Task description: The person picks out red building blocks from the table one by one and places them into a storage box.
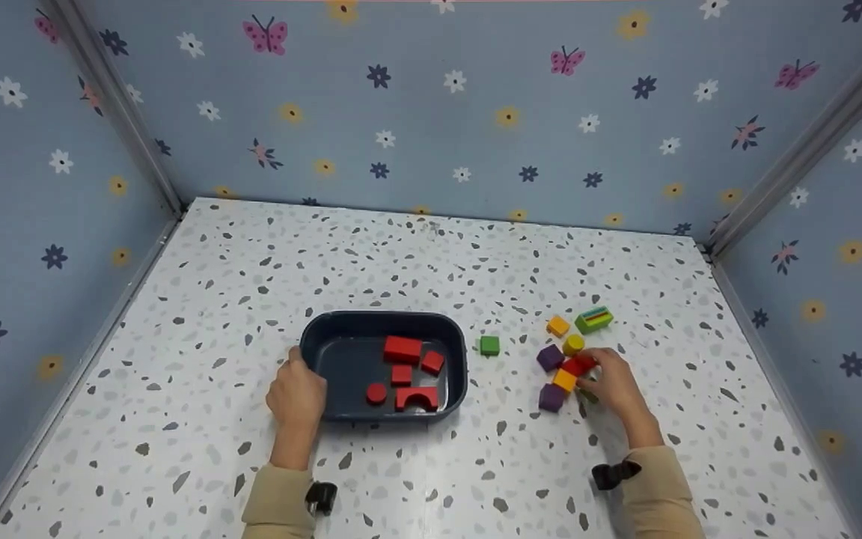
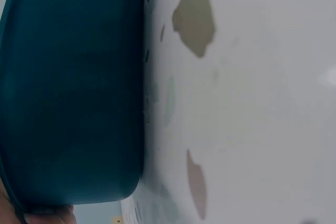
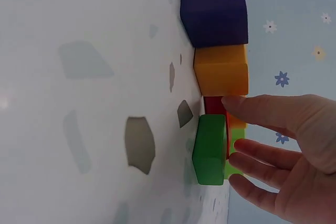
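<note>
My left hand (image 1: 296, 393) grips the left rim of a dark blue plastic tub (image 1: 341, 367); fingertips show at its edge in the left wrist view. Inside the tub, toward its right side, lie several red blocks, among them a red arch block (image 1: 417, 397) and a red round block (image 1: 376, 393). Over a cluster of toy blocks at the right, my right hand (image 1: 616, 385) pinches a red block (image 1: 578, 364) between thumb and fingers. Beside it sit an orange block (image 1: 564, 381) and a purple block (image 1: 551, 397). A green block (image 3: 209, 150) partly hides the red one in the right wrist view.
A lone green cube (image 1: 489, 345) stands between tub and cluster. Behind the cluster are a yellow cylinder (image 1: 573, 344), another orange block (image 1: 558, 326) and a green block with a striped top (image 1: 594, 320). Patterned walls (image 1: 431, 112) enclose the speckled table (image 1: 431, 262).
</note>
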Motion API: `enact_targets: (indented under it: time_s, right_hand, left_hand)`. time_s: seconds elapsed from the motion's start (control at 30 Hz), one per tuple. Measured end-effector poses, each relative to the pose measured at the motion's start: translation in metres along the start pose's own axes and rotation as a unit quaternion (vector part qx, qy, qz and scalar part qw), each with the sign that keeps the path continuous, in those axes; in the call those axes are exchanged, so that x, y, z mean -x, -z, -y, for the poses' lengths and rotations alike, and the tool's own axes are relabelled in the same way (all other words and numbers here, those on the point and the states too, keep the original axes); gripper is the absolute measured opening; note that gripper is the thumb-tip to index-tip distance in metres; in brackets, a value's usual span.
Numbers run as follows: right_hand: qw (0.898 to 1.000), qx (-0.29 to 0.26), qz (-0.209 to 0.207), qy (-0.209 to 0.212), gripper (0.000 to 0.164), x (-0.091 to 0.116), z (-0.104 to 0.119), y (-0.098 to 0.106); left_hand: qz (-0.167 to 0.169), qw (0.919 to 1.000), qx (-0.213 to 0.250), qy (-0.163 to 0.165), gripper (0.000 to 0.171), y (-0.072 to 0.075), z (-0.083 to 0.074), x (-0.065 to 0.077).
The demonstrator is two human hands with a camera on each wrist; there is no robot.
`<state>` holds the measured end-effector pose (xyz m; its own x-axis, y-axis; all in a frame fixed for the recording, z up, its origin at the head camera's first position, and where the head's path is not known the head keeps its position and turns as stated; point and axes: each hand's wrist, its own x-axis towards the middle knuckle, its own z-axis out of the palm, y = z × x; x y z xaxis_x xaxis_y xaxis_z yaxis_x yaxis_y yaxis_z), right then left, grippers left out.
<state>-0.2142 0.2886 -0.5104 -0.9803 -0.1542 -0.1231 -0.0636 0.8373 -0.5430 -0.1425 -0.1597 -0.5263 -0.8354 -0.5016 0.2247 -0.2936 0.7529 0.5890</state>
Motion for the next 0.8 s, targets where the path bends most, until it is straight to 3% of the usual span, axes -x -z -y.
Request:
enact_targets:
  time_s: [0.6, 0.8]
  right_hand:
    - [0.999, 0.012, 0.044, -0.002, 0.043, -0.015, -0.004, -0.003]
    - [0.999, 0.017, 0.048, 0.012, 0.04, -0.016, -0.004, -0.001]
  left_hand:
    - [-0.006, 0.9999, -0.003, 0.009, 0.037, 0.001, -0.001, 0.001]
    - [0.012, 0.9998, -0.006, 0.011, 0.04, 0.001, -0.001, 0.0]
